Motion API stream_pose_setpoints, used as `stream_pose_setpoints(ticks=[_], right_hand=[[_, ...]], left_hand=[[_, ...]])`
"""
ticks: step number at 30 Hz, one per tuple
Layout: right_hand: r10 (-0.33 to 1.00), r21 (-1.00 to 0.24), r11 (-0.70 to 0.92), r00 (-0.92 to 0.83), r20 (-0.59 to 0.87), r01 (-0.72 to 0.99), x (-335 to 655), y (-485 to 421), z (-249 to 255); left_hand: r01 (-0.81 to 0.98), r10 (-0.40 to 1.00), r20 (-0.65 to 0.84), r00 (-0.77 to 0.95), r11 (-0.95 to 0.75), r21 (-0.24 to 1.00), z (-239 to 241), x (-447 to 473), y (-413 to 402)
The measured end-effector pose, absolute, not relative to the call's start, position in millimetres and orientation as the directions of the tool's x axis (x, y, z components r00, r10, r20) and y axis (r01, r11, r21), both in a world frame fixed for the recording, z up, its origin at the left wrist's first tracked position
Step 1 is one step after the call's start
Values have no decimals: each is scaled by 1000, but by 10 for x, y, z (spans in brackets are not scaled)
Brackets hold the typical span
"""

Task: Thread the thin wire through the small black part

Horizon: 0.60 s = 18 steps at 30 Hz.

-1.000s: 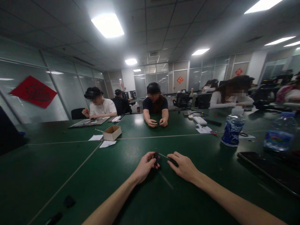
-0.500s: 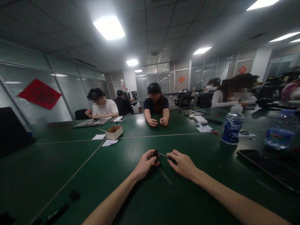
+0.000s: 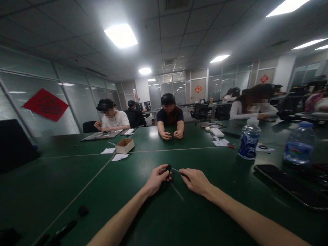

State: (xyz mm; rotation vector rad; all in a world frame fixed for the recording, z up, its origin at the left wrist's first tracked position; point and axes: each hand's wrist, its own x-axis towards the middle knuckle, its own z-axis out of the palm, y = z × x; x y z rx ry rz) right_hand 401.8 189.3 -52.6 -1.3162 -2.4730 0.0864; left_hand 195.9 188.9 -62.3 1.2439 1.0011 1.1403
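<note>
Between the thumb and fingers of my left hand is a small black part, held upright just above the green table. Its exact kind is too small to make out. My right hand is closed around the dark handle of a screwdriver. The thin metal shaft points left, and its tip reaches the side of the black part. Whether the tip sits inside the part cannot be seen.
Two plastic bottles and a black phone lie to the right. A small open cardboard box stands ahead on the left, beside paper slips. Dark pieces lie at lower left. A person sits opposite, both hands on the table.
The view has tilted up and shifted slightly to the right. Both hands keep their holds; the right hand has turned a little around the screwdriver's handle.
</note>
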Motion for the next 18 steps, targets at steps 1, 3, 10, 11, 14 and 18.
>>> stream_pose_setpoints(ticks=[1, 3, 10, 11, 14, 18], right_hand=[[812, -213, 575, -518, 269, 790, 4022, 1892, -527], [798, -220, 593, -529, 290, 774, 4031, 1888, -527], [737, -217, 663, -573, 359, 717, 4036, 1867, -515], [729, -210, 671, -580, 364, 711, 4033, 1868, -520], [720, -186, 675, -583, 377, 714, 4027, 1879, -543], [726, -178, 669, -582, 367, 722, 4032, 1876, -540]], left_hand=[[-91, 983, 39, 177, -23, 996, -629, 1956, 1892], [-93, 983, 42, 180, -26, 995, -643, 1950, 1897], [-78, 981, 46, 187, -32, 996, -664, 1945, 1897], [-71, 980, 49, 192, -36, 997, -665, 1946, 1897], [-59, 977, 62, 206, -51, 997, -665, 1946, 1894], [-26, 974, 58, 219, -54, 998, -663, 1943, 1889]])
